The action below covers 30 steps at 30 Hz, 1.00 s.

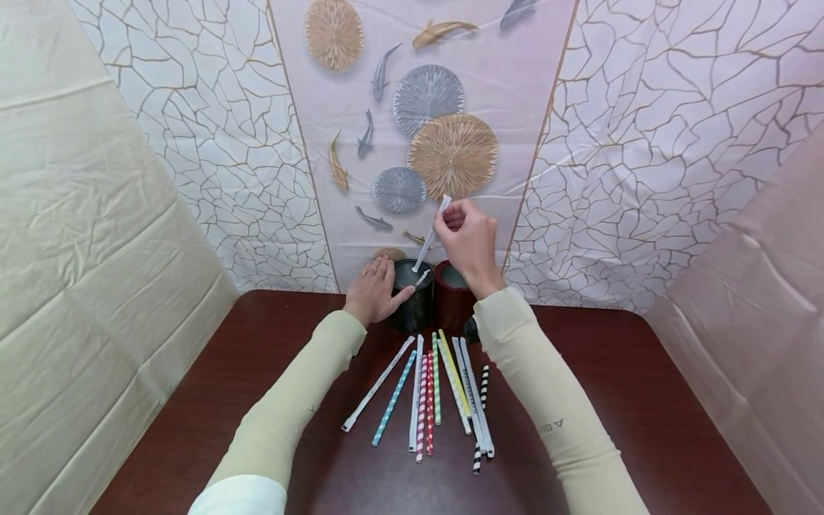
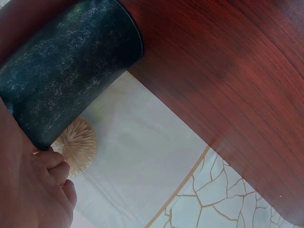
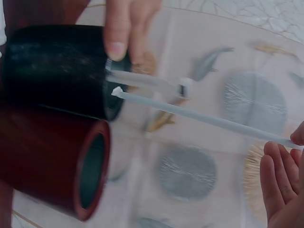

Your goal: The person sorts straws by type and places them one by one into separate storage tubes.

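My left hand (image 1: 373, 292) holds the rim of a black cup (image 1: 414, 313), its thumb on the near side. In the left wrist view its curled fingers (image 2: 59, 171) meet the rim of the dark, mottled cup. My right hand (image 1: 475, 247) pinches a white paper-wrapped straw (image 1: 428, 239) near its upper end. The lower tip of this straw is at the cup's mouth; whether it is inside, I cannot tell. A second wrapped straw (image 3: 147, 81) sticks out of the black cup. Right beside it stands a dark red cup (image 3: 52, 166).
On the brown table (image 1: 193, 386) in front of the cups lie several straws: wrapped white (image 1: 380, 383), blue dotted (image 1: 394, 397), red dotted (image 1: 430, 400), green striped (image 1: 436, 379), yellow (image 1: 455, 372) and black striped (image 1: 477, 458). A patterned cloth (image 1: 360, 236) hangs behind the table.
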Each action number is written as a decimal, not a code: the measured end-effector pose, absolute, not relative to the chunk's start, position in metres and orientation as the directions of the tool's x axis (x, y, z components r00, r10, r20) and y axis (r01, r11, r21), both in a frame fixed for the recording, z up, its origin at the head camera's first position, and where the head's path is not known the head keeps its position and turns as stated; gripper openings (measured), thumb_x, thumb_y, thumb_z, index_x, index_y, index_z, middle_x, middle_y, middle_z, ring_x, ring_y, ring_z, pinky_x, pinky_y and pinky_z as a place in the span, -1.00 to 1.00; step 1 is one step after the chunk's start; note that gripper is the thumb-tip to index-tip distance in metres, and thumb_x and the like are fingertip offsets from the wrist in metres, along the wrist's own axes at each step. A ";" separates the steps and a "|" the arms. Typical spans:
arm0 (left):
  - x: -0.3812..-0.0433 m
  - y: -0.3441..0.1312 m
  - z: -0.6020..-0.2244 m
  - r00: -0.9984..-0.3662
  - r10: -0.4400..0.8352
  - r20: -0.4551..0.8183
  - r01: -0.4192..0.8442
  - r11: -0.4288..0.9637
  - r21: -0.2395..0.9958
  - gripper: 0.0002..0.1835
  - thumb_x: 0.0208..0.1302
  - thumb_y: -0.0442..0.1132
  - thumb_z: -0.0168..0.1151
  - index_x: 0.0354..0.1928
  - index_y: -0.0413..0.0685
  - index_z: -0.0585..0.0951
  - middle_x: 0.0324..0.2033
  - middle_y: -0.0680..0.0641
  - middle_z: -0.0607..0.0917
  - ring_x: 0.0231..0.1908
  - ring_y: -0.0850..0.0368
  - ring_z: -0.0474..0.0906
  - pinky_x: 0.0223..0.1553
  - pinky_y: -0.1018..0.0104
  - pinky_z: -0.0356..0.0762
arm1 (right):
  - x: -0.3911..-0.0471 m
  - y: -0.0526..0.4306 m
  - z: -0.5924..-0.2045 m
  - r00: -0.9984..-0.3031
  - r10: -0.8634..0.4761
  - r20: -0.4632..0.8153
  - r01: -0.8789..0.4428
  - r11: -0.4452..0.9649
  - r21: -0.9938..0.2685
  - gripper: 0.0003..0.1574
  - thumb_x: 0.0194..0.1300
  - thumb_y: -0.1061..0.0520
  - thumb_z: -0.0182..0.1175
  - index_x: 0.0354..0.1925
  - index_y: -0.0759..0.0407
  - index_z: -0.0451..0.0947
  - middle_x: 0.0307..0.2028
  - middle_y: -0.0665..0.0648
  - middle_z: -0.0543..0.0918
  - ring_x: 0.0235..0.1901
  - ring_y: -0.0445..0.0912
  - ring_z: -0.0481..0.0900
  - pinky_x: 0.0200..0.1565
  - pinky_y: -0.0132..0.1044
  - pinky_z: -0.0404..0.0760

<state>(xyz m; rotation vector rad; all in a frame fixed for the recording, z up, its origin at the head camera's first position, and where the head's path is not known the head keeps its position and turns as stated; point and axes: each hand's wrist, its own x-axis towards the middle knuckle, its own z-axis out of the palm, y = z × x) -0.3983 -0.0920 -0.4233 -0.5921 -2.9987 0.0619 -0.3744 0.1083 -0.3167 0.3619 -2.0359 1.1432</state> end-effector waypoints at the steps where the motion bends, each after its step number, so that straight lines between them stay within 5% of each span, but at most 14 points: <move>1: -0.398 -0.092 -0.424 -0.921 0.381 0.076 0.378 0.924 -0.054 -0.01 0.62 0.42 -0.38 0.67 -0.31 0.02 0.68 -0.29 0.07 0.69 -0.13 -0.03 0.69 0.04 -0.03 | -0.375 0.108 -0.321 -0.677 0.109 0.728 -0.566 0.555 -0.609 -0.80 0.37 0.16 0.34 -0.20 0.32 0.71 -0.30 0.24 0.85 -0.32 0.05 0.84 -0.19 -0.09 0.80; 10: -0.399 -0.090 -0.423 -0.918 0.389 0.070 0.386 0.921 -0.055 -0.01 0.62 0.42 -0.40 0.67 -0.30 0.01 0.68 -0.29 0.05 0.70 -0.13 -0.05 0.69 0.03 -0.04 | -0.377 0.109 -0.334 -0.728 0.034 0.685 -0.555 0.556 -0.618 -0.59 0.37 0.04 0.42 -0.05 0.39 0.71 -0.18 0.30 0.84 -0.20 0.11 0.85 -0.06 -0.05 0.81; 30: -0.397 -0.092 -0.421 -0.917 0.393 0.063 0.389 0.919 -0.070 -0.02 0.63 0.40 -0.40 0.67 -0.32 0.00 0.68 -0.31 0.04 0.70 -0.14 -0.04 0.69 0.03 -0.03 | -0.345 0.143 -0.279 -0.829 -0.169 0.533 -0.444 0.779 -0.443 -0.61 0.44 0.06 0.36 -0.02 0.40 0.70 -0.15 0.33 0.85 -0.13 0.13 0.86 -0.01 0.02 0.79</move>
